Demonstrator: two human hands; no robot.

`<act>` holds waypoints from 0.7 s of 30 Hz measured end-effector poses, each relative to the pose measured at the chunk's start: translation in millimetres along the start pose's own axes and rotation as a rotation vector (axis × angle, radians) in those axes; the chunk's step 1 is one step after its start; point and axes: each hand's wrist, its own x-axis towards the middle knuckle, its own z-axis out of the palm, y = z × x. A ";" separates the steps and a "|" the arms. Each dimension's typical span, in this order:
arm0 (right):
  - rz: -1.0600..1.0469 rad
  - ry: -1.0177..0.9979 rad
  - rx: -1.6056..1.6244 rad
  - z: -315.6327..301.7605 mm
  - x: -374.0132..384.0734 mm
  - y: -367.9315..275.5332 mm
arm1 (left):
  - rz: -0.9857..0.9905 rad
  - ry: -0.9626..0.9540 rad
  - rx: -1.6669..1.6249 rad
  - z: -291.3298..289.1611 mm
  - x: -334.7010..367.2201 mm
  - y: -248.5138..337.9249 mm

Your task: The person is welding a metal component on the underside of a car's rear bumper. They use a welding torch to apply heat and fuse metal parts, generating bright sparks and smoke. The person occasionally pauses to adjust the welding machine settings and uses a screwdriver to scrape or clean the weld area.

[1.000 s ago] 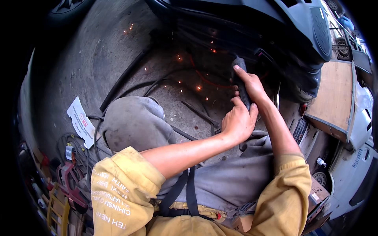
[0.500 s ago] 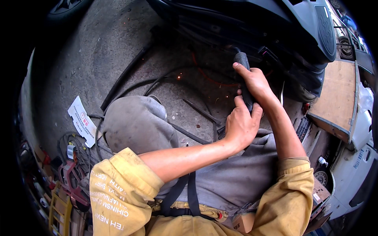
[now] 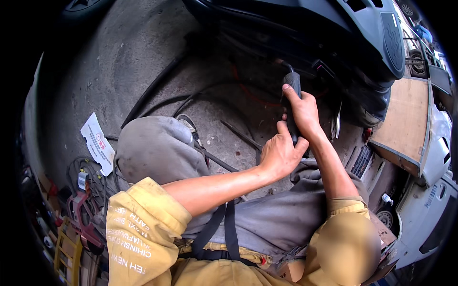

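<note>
Close beside a dark vehicle body, we hold a black tool handle: our right hand wraps its upper part, our left hand clasps its lower end, and a bent neck juts toward the body.

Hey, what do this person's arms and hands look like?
The left hand and right hand are bare, as are the forearms. The left sleeve is yellow, smudged, with white lettering; the right sleeve is yellow too, partly blurred out.
</note>
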 end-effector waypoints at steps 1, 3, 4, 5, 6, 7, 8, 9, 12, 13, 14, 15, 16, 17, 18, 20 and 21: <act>-0.022 0.000 0.022 0.2 1.3 0.8 | 0.010 -0.008 -0.005 -1.3 -1.2 0.3; -0.025 -0.001 0.080 -0.6 2.0 1.2 | 0.004 -0.013 -0.026 -2.3 -0.1 3.4; -0.006 -0.002 0.116 -2.1 2.1 0.5 | 0.002 -0.014 -0.036 -3.0 0.8 5.3; 0.013 -0.003 0.151 -4.1 2.2 0.7 | -0.005 -0.034 -0.012 -3.8 1.0 7.0; 0.053 -0.028 0.238 -5.6 2.4 3.6 | -0.016 -0.048 0.009 -5.5 0.6 8.3; 0.079 -0.075 0.348 -10.4 5.5 13.8 | -0.023 -0.064 0.028 -5.4 0.7 9.6; 0.127 -0.093 0.464 -14.9 6.1 22.9 | 0.009 -0.057 0.049 -2.7 -0.2 5.5; 0.173 -0.106 0.579 -20.2 6.2 31.2 | 0.010 -0.086 0.063 -3.1 -0.4 7.3; 0.231 -0.130 0.852 -7.6 4.2 55.5 | -0.015 -0.136 0.138 -15.1 -5.6 2.9; 0.221 -0.125 0.911 0.3 2.2 61.1 | -0.007 -0.131 0.171 -17.7 -5.6 -2.4; 0.197 -0.153 0.972 6.0 1.7 65.6 | 0.002 -0.126 0.204 -19.7 -5.4 -8.7; 0.143 -0.137 1.046 16.2 3.6 69.3 | 0.007 -0.125 0.244 -23.4 -7.5 -12.6; 0.146 -0.165 1.110 22.4 3.5 73.3 | 0.015 -0.109 0.295 -27.1 -7.7 -16.4; 0.148 -0.193 1.175 30.4 3.1 77.7 | 0.003 -0.102 0.328 -33.0 -7.7 -21.4; 0.138 -0.111 1.198 41.2 2.2 73.3 | -0.011 -0.097 0.365 -39.8 -4.5 -25.7; 0.140 -0.043 1.105 57.9 1.2 66.5 | -0.050 -0.066 0.354 -50.1 -8.3 -32.3; 0.121 -0.035 0.964 68.9 -1.2 58.6 | -0.076 -0.027 0.312 -54.5 -13.6 -38.2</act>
